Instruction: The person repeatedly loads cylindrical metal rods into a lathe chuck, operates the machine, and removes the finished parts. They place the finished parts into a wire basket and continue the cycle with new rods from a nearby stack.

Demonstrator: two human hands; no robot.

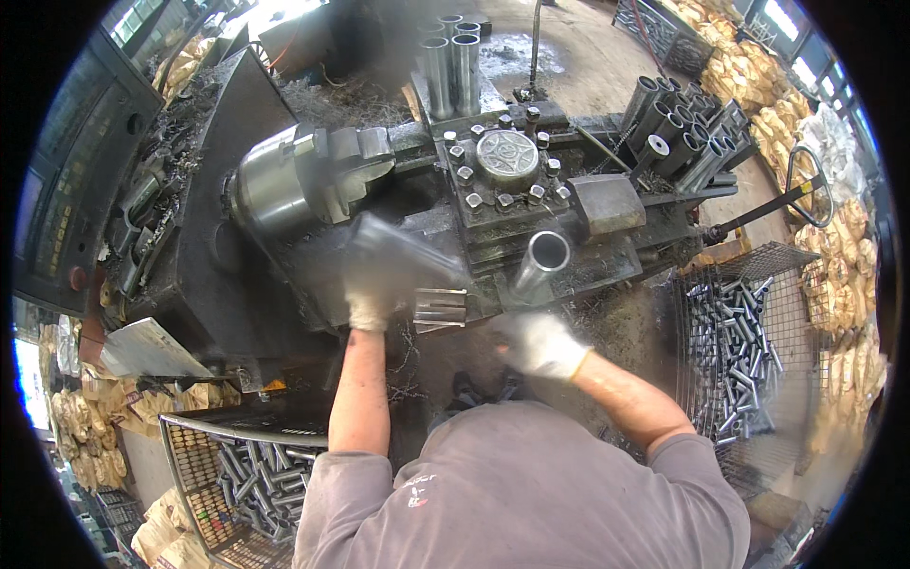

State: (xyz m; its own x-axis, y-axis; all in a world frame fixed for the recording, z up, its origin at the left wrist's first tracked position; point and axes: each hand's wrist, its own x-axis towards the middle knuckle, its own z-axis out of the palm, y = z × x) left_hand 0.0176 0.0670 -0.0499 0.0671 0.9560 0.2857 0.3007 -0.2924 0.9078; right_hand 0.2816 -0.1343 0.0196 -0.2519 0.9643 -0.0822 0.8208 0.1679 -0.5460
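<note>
My left hand, in a pale work glove, is raised in front of the lathe's chuck. A motion-blurred metal tube lies slantwise at its fingers and appears to be held there. My right hand, gloved too, hovers below the carriage; its fingers are smeared by motion, and I can make out nothing in them. Above it, another metal tube stands upright on the carriage's front. Between the hands sits a small grooved metal block.
A bolted tool post rises mid-lathe. Several tubes stand behind it; more dark tubes are stacked at right. Wire baskets of short tubes stand right and lower left. A control panel is at far left. Metal shavings lie behind.
</note>
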